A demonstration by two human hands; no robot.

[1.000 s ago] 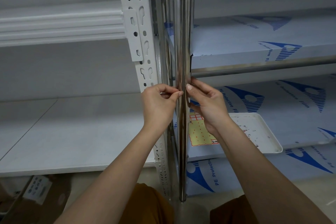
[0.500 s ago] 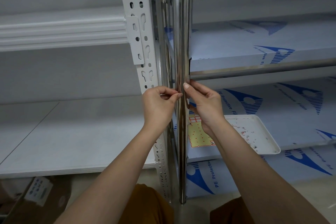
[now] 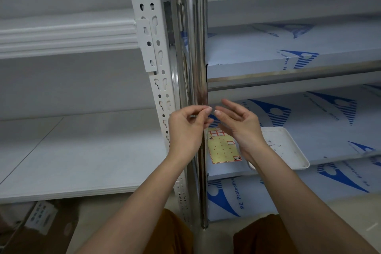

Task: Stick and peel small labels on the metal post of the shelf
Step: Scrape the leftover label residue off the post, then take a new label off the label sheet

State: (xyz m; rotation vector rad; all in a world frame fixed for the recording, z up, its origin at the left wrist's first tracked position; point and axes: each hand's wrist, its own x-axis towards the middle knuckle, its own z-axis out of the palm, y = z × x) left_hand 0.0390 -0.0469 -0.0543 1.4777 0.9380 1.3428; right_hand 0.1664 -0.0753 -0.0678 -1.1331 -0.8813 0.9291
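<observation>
At centre frame the chrome metal post (image 3: 194, 47) runs from the top edge down to the floor. Both hands are raised in front of it, just below the middle of the frame. The left hand (image 3: 186, 127) is seen with thumb and forefinger pinched together at the tips; something very small may be held there, but a label cannot be made out between them. The right hand (image 3: 240, 123) is held beside it with fingers spread and relaxed, nothing gripped, its thumb tip close to the left fingertips. Neither hand is seen touching the post.

The label sheet (image 3: 223, 147), yellow with red-edged labels along its top, lies on the film-covered shelf (image 3: 309, 125) just right of the post, partly hidden by the hands. A white tray (image 3: 288, 150) rests beside it, right of centre.

The step in hand is judged to be a transfer between peeling and sticking. The next move would call for a label to be pressed flat onto the post, or a fresh one lifted from the sheet.
</observation>
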